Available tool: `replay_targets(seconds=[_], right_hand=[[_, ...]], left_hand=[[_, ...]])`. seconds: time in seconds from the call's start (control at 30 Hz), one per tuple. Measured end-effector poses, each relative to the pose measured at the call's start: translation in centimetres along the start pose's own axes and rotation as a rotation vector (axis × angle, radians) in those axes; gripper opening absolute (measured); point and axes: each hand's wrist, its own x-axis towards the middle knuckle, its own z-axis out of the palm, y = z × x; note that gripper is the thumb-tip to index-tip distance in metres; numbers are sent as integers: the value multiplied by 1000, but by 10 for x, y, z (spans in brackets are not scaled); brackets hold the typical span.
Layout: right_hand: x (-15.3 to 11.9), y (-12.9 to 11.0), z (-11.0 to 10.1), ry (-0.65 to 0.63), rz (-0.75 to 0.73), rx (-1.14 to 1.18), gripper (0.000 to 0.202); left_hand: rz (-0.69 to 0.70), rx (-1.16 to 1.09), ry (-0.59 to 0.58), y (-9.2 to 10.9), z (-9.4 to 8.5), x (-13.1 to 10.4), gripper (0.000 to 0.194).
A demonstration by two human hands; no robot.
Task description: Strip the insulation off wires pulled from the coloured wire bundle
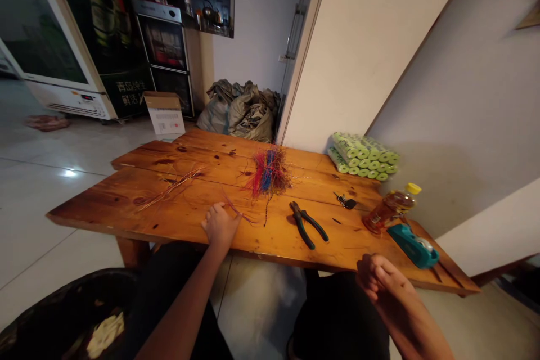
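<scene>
My left hand (pixel 220 226) rests at the near edge of the wooden table, fingers curled, its thumb against a few thin reddish-purple wires (pixel 236 211). Over the table's front edge at the right, my right hand (pixel 382 277) is closed with the fingertips together; anything inside is too small to make out. A pair of pliers (pixel 304 224) with dark green handles lies between the hands, jaws pointing away. Beyond it sits a tangled bundle of red and blue wires (pixel 268 171). Loose copper-coloured wires (pixel 172 188) lie to the left. A short dark twisted strand (pixel 266 211) extends from the bundle toward me.
On the table's right side are keys (pixel 346 201), a yellow-capped bottle (pixel 390 209), a teal tape dispenser (pixel 415 246) and packs of green-wrapped rolls (pixel 363 156). A black bin (pixel 63 298) stands at lower left. Sacks (pixel 242 109) and a cardboard box (pixel 164 112) are behind the table.
</scene>
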Motion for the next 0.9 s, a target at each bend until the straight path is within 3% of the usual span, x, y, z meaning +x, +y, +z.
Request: replay_targets(seconds=[0.13,0.2,0.23,0.33,0.37,0.43,0.57,0.7,0.9], right_hand=[[1,4,7,-78,36,34,22],[2,5,13,-132,71,59,23],[3,7,17,-162,92,57,24],[5,11,29,-257,170,-29,29],[6,12,32,-285,207,-70,31],[7,15,37,-340,296,-146,31],[13,23,42,-432,424,-275,30],[23,34,43,-437,428,-394,29],[34,46,43,-436,398,-531,28]], left_hand=[[122,-199,61,11,-18,-11,29],[278,-451,-44,23,-33,-34,19],[344,-609,-192,29,-41,-51,18],[409,-1016,-833,46,-62,-105,33],[358,-1131,-942,49,-67,-120,37],[257,-1278,-1052,51,-74,-137,38],[21,-1482,-1160,45,-74,-133,32],[-212,-1638,-1239,37,-64,-123,25],[-331,-1728,-1145,31,-55,-116,8]])
